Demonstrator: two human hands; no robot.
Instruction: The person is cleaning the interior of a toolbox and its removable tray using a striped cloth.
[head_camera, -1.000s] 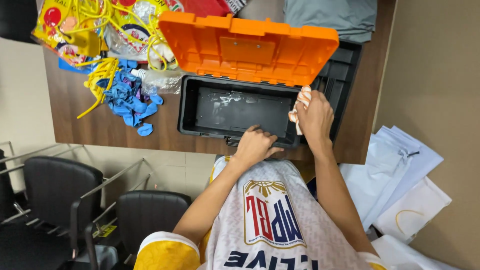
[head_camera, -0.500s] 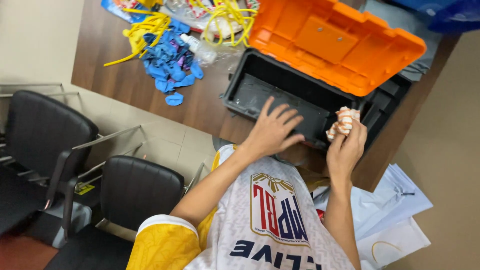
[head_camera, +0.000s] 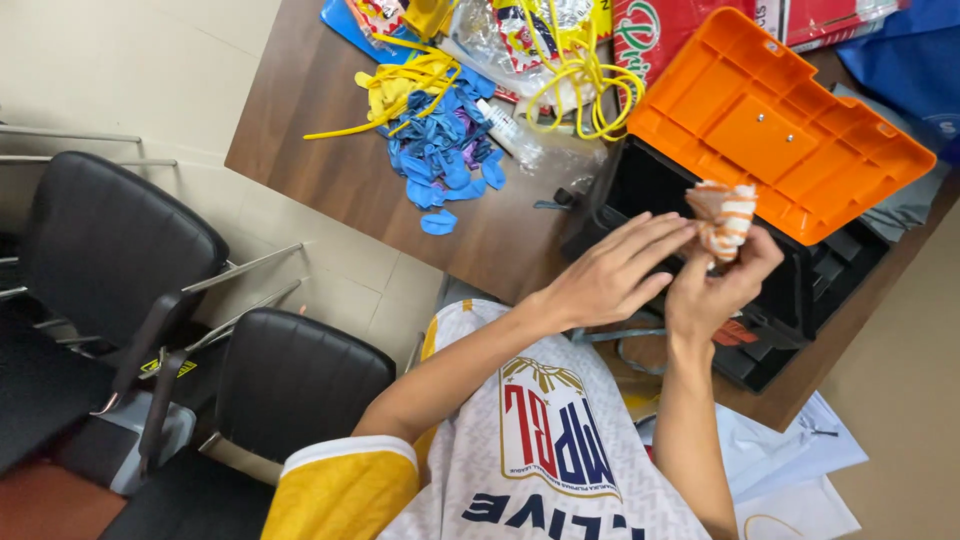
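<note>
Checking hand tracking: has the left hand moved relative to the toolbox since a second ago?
Yes. The left hand rose from the toolbox front edge toward the striped wad held up by the right hand, fingertips now touching it.

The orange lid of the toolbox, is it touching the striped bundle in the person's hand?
Cannot tell. In the head view the orange-and-white striped bundle, pinched by the right hand, overlaps the orange lid edge, so no gap or contact shows.

A crumpled orange-and-white paper-like wrapper sits above a toolbox of matt black plastic with a smooth orange plastic lid. The table is dark wood-grain with a slight sheen, strewn with rubbery blue balloons.
</note>
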